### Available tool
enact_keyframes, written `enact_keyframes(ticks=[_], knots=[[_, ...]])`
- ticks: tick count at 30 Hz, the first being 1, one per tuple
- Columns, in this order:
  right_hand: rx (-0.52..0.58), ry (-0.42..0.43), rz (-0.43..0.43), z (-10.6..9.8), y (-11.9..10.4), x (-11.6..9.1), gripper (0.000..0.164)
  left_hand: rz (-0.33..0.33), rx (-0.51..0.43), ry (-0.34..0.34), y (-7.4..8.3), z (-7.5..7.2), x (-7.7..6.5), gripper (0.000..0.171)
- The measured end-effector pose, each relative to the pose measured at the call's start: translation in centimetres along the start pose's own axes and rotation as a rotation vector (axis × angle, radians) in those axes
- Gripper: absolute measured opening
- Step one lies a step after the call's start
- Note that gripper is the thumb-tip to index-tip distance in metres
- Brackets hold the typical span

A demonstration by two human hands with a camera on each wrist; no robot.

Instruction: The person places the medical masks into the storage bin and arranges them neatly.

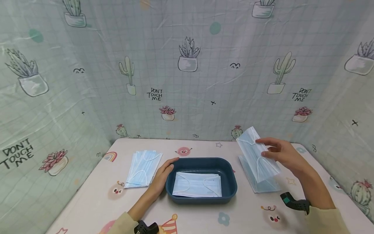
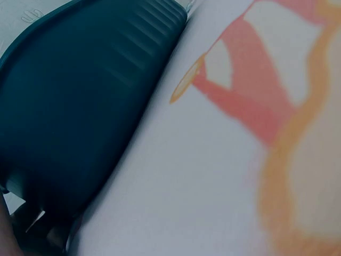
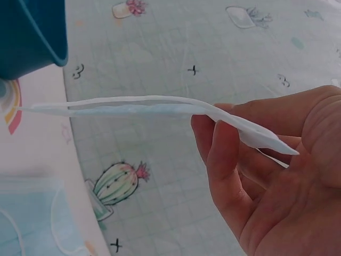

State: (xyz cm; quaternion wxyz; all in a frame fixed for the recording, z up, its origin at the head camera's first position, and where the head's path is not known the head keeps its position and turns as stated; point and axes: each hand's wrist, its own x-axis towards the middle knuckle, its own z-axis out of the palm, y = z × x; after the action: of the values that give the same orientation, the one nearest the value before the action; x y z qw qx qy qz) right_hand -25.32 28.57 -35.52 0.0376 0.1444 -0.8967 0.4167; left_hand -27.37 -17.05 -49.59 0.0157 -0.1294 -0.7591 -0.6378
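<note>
A dark blue bin (image 1: 201, 201) stands mid-table with light blue face masks (image 1: 197, 184) lying flat inside. My left hand (image 1: 160, 178) holds the bin's left side, fingers reaching its back left corner. Only part of that hand shows in the left wrist view, dark against the bin (image 2: 69, 106). To the right, my right hand (image 1: 279, 152) pinches a face mask (image 1: 257, 156), tilted above the other masks (image 1: 263, 187) on the table. In the right wrist view the held mask (image 3: 138, 106) appears edge-on between thumb and fingers; whether it is one mask or more, I cannot tell.
Left of the bin lies a fanned stack of masks (image 1: 143, 169) with white ear loops. The table (image 1: 198, 217) has a pale printed cloth. A grey-green sheet (image 1: 187, 91) with cactus prints hangs behind it and along both sides.
</note>
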Motion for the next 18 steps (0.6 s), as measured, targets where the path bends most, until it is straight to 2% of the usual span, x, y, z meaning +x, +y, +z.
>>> enact_keyframes(ticks=[7,13,18], knots=[[0.001,0.007,-0.067,0.5,-2.2,-0.1,0.047,0.0,0.009,-0.001,-0.2,0.0,-0.4,0.039],[-0.011,0.01,-0.083,1.3,-4.4,0.3,0.049,0.001,0.013,0.003,-0.2,-0.1,-0.5,0.038],[0.051,0.013,-0.112,2.0,-6.2,0.8,0.048,-0.004,0.007,-0.012,-0.1,-0.2,-0.4,0.039]])
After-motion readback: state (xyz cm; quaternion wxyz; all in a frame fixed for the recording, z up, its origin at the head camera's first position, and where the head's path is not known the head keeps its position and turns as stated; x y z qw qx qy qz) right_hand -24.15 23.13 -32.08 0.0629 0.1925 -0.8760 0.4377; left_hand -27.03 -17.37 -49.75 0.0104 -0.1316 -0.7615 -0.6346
